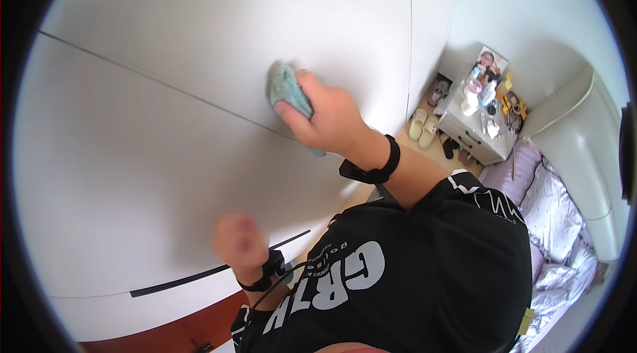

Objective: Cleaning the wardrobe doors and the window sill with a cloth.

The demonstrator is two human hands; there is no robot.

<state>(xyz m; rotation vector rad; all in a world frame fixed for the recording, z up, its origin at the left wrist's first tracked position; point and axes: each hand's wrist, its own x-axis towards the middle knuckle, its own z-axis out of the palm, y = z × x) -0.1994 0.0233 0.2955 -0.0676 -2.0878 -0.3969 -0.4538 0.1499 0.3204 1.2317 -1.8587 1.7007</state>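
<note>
A pale green cloth is bunched in my right hand, pressed against a large white panel that fills the upper left. Part of the cloth hangs out below the palm. My left hand is lower down, in front of the same white surface; its fingers look curled, but the hand is blurred and I cannot tell whether it holds anything. Black bands with small devices are on both wrists. A thin dark seam runs slantwise across the panel, behind the right hand.
At the right, a white nightstand carries bottles and a framed picture. Pale slippers and other shoes lie on the floor beside it. A bed with a light headboard and lilac bedding stands farther right. A dark strip handle runs along the lower panel.
</note>
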